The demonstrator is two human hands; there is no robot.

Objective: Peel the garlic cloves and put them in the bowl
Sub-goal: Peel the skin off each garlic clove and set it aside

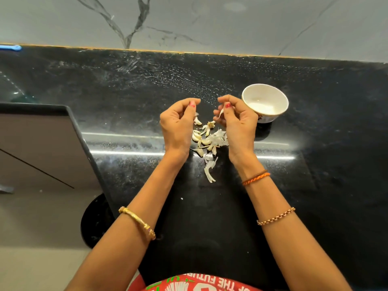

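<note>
Several garlic cloves [198, 137] lie in a loose pile with papery skins [210, 171] on the black counter [126, 97], between my two hands. A dry root stub [211, 124] sits at the pile's far side. My right hand [237, 120] pinches a thin white garlic piece [220, 113] between thumb and fingers, just left of the white bowl [265, 102]. My left hand [178, 122] has its fingers curled with the thumb against them; anything it holds is hidden. The bowl looks empty.
The counter's left end [84, 148] drops to the floor [42, 217] beside my left forearm. A marble-patterned wall [189, 22] rises behind the counter. A blue object [10, 47] lies at the far left along the wall.
</note>
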